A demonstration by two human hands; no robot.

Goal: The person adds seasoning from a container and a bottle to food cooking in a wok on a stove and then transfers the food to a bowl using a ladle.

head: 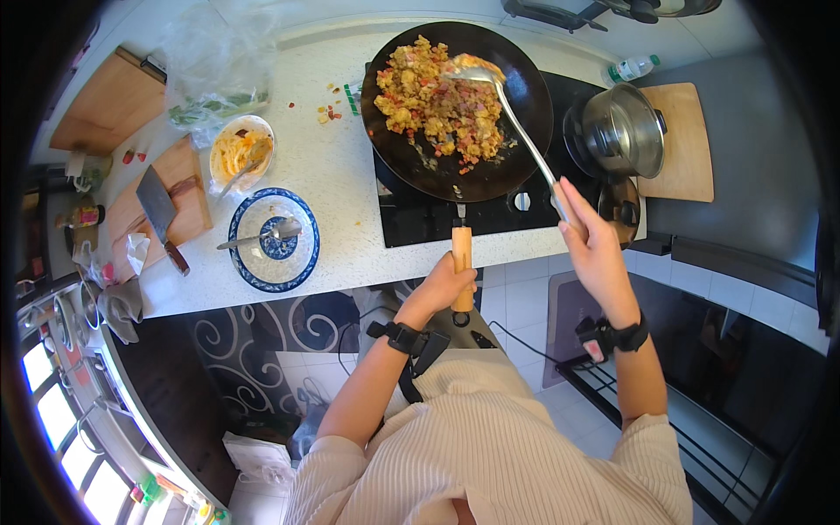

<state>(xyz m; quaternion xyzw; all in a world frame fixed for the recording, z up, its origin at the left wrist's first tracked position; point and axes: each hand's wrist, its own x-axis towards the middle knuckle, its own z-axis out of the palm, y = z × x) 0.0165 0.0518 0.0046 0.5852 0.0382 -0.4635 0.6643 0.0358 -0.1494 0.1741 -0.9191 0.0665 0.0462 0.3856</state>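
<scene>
My left hand (443, 289) grips the wooden handle (462, 249) of a black wok (525, 147). The wok rests over a black glass cooktop (426, 226). In my right hand (590, 249) is the long metal handle of a spatula (528, 134). Its blade lies over the back part of the wok and carries some food. A heap of chopped, cooked food (433, 105), yellow-brown with red bits, fills the wok's left and middle. Some small scraps lie near its front rim.
Left of the wok are a blue-rimmed plate (241, 262) with a spoon, a smeared bowl (226, 167) and a cleaver (157, 203) on a cutting board (197, 161). To the right, a lidded pot (623, 131), a plastic bottle (631, 68) and another board (689, 144) stand close by.
</scene>
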